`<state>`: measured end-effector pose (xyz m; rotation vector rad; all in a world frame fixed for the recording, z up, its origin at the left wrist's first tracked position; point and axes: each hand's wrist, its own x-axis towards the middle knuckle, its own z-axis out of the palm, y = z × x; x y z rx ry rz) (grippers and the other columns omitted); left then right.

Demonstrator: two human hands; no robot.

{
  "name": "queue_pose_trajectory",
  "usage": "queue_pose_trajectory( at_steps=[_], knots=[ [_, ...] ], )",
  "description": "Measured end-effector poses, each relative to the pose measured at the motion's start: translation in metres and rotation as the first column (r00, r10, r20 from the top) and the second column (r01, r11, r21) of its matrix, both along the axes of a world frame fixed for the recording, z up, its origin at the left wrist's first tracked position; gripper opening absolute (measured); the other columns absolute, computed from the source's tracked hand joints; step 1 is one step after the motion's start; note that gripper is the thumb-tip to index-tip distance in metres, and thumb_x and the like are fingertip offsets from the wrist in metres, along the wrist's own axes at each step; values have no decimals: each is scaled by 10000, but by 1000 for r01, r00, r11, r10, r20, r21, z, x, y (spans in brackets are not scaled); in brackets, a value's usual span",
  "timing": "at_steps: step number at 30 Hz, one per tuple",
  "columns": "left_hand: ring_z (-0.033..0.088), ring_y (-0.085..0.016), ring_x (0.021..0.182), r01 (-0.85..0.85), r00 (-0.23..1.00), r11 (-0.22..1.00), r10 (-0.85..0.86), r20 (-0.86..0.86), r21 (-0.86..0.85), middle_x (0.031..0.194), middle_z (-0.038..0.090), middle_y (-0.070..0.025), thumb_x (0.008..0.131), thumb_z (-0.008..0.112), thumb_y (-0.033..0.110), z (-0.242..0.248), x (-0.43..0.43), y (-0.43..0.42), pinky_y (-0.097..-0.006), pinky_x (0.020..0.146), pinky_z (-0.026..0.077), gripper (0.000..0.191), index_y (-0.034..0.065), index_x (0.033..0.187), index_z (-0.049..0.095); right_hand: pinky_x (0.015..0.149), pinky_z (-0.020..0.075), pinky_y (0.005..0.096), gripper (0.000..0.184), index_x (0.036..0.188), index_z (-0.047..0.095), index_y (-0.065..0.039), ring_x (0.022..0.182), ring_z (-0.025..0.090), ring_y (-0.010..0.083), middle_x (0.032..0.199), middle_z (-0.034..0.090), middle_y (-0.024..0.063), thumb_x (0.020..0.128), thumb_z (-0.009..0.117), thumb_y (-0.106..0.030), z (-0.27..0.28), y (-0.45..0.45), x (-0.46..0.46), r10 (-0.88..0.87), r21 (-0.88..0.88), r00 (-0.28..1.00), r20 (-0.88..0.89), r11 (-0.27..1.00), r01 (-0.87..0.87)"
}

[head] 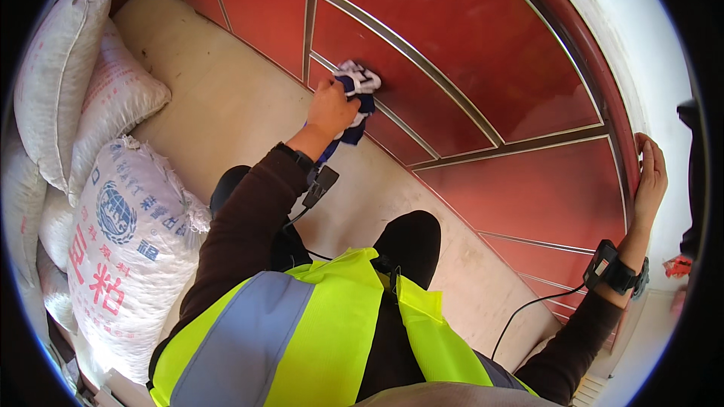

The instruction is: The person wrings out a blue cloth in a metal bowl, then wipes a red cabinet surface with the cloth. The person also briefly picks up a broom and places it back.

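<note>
My left hand (334,107) is closed on a bunched dark blue and white cloth (359,82), which lies against the lower part of a red panelled surface (452,39) with metal trim strips. Part of the cloth hangs below the fingers. Over at the right, my right hand (651,181) rests along the outer edge (613,85) of the red surface, its fingers extended and no loose object visible in it. The undersides of those fingers are hidden. Both wrists wear black straps with small cabled devices.
Stuffed white woven sacks (136,249) bearing print are piled at the left. A pale floor (237,96) runs between them and the red panels. My knees (410,237) are bent near the panels' base. A whitish surface (650,79) lies beyond the right edge.
</note>
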<state>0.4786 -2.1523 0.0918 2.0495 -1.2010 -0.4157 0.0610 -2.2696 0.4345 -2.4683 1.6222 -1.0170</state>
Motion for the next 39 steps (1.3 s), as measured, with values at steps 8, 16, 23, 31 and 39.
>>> queue_pose_trajectory(
  at_steps=[8,16,23,31,39],
  knots=[
    [563,-377,1006,14,992,1000,-16,124,18,1069,540,-219,744,654,306,40,-4,-27,-434,854,489,453,-61,1005,605,856,438,253,327,1069,640,12,942,595,149,1002,663,91,980,455,-242,0,-1,-1,-23,-10,1000,10,1000,23],
    [560,-363,1024,-15,965,998,-3,262,65,1079,552,-227,748,651,290,36,-4,-25,-422,878,480,424,-69,973,629,838,441,255,341,1058,644,12,911,593,146,984,669,92,978,463,-265,1,-3,-3,-44,-20,999,-3,999,44],
    [563,-354,1049,-13,996,984,-3,93,175,1079,591,-210,716,673,302,19,12,-5,-411,876,477,418,-26,972,636,836,433,248,341,1047,644,17,899,577,137,977,661,85,978,468,-267,1,-1,-1,-31,-36,999,-26,999,30],
    [553,-391,1078,-315,911,941,337,-237,126,1116,590,-253,749,637,381,-11,44,-16,-405,911,460,484,-44,980,656,816,435,246,331,1051,643,13,913,580,133,980,660,84,981,462,-254,-1,-1,-2,-31,-17,999,-10,999,31],
    [564,-393,1023,-348,936,935,340,94,74,1104,549,-266,752,640,271,6,84,-11,-434,878,470,436,-7,1078,559,778,435,235,310,1060,644,6,920,579,116,1001,661,62,979,466,-234,-1,-2,-3,-23,7,999,37,1000,23]
  ],
)
